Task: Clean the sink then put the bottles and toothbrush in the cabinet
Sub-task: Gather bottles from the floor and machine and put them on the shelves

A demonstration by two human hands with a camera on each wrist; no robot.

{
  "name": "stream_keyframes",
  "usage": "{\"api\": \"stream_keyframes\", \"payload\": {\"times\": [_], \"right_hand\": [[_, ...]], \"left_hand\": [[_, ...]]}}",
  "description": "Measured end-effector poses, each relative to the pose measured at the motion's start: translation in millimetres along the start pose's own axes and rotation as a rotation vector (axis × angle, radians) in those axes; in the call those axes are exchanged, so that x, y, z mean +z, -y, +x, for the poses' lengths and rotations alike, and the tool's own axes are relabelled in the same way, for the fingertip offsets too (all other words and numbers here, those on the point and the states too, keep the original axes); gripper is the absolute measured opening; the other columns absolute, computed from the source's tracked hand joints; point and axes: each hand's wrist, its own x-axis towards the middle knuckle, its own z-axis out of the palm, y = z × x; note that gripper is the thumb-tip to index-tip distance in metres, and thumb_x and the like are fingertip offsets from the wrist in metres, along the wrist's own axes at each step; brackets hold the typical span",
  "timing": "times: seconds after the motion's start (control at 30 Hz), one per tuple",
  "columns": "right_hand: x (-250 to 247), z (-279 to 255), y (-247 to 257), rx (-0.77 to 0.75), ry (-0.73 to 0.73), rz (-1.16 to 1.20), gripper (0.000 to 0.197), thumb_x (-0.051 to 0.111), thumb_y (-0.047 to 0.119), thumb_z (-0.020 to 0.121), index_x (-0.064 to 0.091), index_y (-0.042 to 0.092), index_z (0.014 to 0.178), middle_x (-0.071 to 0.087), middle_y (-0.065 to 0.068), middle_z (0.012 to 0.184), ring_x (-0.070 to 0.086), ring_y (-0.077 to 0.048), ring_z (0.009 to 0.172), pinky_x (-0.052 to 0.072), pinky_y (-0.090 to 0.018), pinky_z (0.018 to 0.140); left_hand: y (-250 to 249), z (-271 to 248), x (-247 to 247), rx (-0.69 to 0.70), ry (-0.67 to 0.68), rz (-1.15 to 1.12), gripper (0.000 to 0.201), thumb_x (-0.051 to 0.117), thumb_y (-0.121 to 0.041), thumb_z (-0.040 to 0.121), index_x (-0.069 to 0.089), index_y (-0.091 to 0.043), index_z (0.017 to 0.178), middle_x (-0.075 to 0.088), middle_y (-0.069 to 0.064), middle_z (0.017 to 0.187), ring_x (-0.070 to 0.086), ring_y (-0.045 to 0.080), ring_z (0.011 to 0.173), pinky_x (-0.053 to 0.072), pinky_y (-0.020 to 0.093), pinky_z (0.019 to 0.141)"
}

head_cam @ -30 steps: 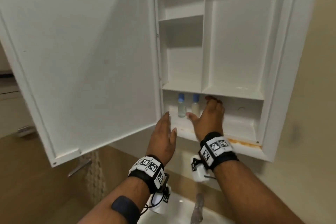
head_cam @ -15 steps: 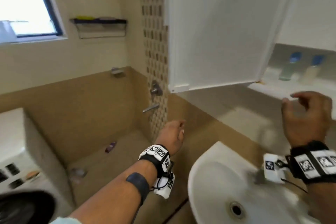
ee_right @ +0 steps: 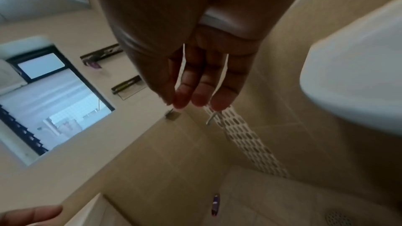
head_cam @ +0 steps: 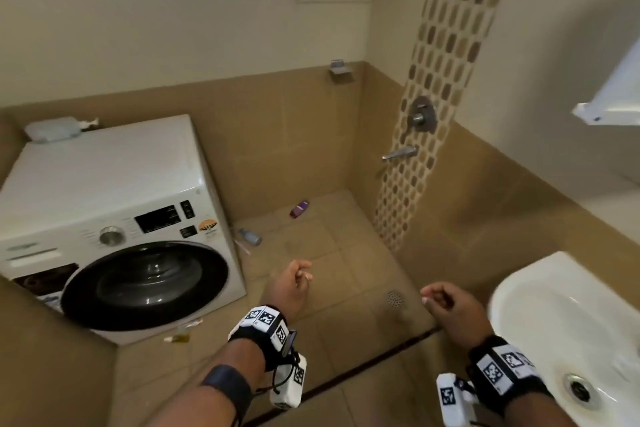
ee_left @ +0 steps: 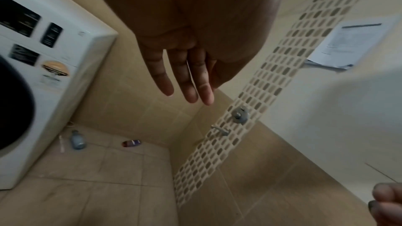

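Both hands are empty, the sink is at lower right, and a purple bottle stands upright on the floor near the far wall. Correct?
Not quite: the purple bottle lies on its side, as the head view shows. Both the left hand and right hand are empty, and the sink is at lower right.

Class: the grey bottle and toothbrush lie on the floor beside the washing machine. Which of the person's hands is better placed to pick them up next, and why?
Probably the left hand. It hangs empty on the side of the bottle and toothbrush by the washing machine. The right hand, also empty, is over by the sink, farther away.
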Motion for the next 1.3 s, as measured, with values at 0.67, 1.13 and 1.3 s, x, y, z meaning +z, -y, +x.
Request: {"api": "stream_keyframes", "payload": {"times": [0.67, 1.13, 1.3], "right_hand": [[179, 194, 79, 0.076, 0.259, 0.137, 0.01, 0.067, 0.006, 0.09, 0.071, 0.015, 0.09, 0.074, -0.012, 0.081, 0.062, -0.02, 0.063, 0.051, -0.034, 0.057], [316, 375, 188, -0.102, 0.519, 0.087, 0.013, 0.069, 0.009, 0.087, 0.072, 0.021, 0.085, 0.074, -0.005, 0.074, 0.064, -0.019, 0.058, 0.052, -0.034, 0.056], [357, 420, 212, -0.101, 0.555, 0.057, 0.011, 0.068, 0.01, 0.089, 0.071, 0.02, 0.086, 0.074, -0.007, 0.076, 0.063, -0.017, 0.058, 0.052, -0.033, 0.055]], "left_hand": [[119, 101, -128, -0.248, -0.174, -0.083, 0.021, 0.055, -0.016, 0.094, 0.068, -0.031, 0.102, 0.074, -0.016, 0.082, 0.067, -0.005, 0.084, 0.055, 0.024, 0.084], [159, 189, -226, -0.438, -0.393, -0.071, 0.019, 0.059, -0.02, 0.095, 0.069, -0.036, 0.098, 0.074, -0.016, 0.087, 0.067, -0.001, 0.092, 0.053, 0.024, 0.088], [183, 247, -243, -0.418, -0.371, -0.092, 0.018, 0.057, -0.02, 0.096, 0.069, -0.03, 0.103, 0.073, -0.016, 0.086, 0.067, -0.003, 0.084, 0.057, 0.03, 0.087]]}}
